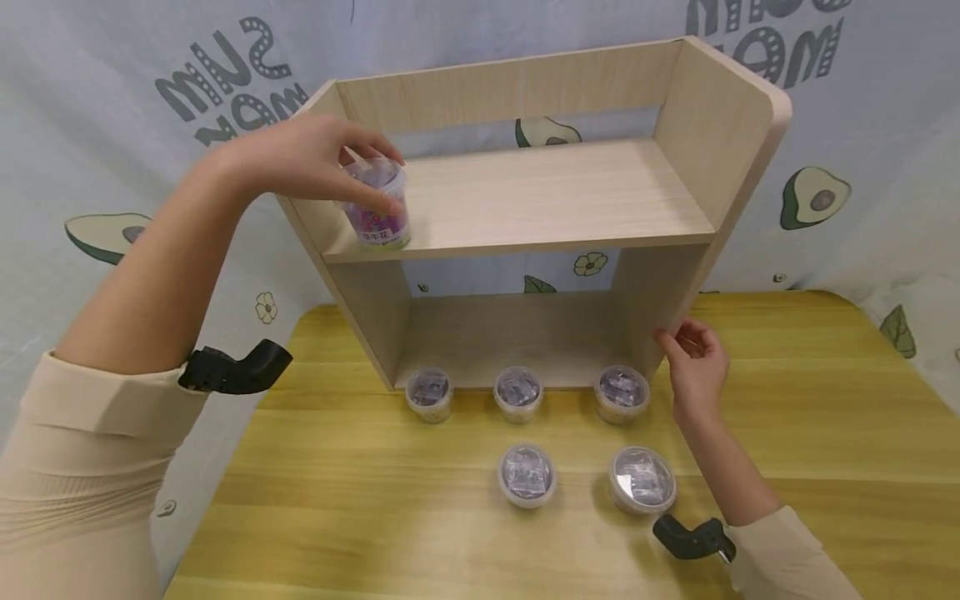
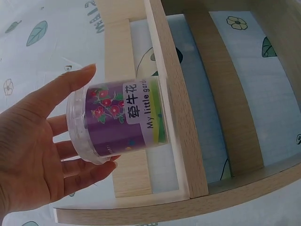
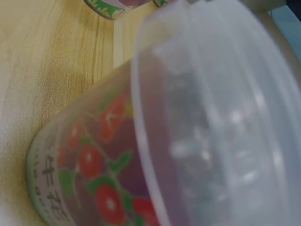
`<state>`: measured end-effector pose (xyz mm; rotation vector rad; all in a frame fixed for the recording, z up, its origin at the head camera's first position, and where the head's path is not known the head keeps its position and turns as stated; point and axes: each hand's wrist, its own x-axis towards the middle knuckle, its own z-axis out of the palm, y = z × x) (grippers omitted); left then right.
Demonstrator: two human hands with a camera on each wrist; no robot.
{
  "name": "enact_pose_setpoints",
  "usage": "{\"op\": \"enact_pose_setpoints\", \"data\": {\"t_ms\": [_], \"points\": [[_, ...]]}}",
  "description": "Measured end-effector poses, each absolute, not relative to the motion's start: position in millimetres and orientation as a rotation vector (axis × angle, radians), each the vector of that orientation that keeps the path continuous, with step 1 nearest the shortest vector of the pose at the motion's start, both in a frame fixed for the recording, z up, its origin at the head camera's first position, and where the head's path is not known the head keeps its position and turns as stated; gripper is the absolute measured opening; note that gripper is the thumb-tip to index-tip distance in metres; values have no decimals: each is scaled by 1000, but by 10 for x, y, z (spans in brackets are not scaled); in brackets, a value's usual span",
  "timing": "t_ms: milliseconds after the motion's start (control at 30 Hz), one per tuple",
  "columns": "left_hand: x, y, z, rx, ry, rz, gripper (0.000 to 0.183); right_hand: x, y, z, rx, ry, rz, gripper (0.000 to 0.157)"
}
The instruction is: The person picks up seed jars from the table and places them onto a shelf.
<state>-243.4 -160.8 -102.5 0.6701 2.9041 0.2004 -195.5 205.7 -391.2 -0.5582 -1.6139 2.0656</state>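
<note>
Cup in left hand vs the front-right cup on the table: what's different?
Support: the held cup is gripped by the left hand; the front-right cup stands untouched on the table.
Place: the held cup is up at the left end of the upper shelf; the front-right cup sits lower, in front of the unit.
Shared: clear plastic rims, purple labels with red flowers.

Head camera peers forward and down over the shelf (image 1: 540,200); left wrist, close in, shares the upper cup (image 2: 113,117); right wrist, closest, crowds a tabletop tub (image 3: 108,165).
</note>
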Motion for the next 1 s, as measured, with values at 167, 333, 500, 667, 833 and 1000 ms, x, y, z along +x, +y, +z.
{"op": "enact_pose_setpoints", "data": {"t_ms": [167,333,500,667,833,1000], "points": [[-2545,-1593,-1013,641,2909,220,78,-1954,2060,-3912,-554,-1596,2071,23],[-2612,-1591,-1035,590,2914,210,77,-1960,2056,-3932,-541,-1617,2063,22],[-2634,-1572,-1057,560,2905,191,79,-1956,2070,-3962,-538,-1633,2053,21],[-2626,-1561,-1046,552,2886,193,80,-1955,2075,-3959,-545,-1644,2042,20],[-2634,-1565,-1051,540,2889,188,81,-1949,2067,-3958,-545,-1634,2045,19],[-2630,-1564,-1039,546,2895,180,81,-1941,2065,-3946,-550,-1644,2042,19]]}}
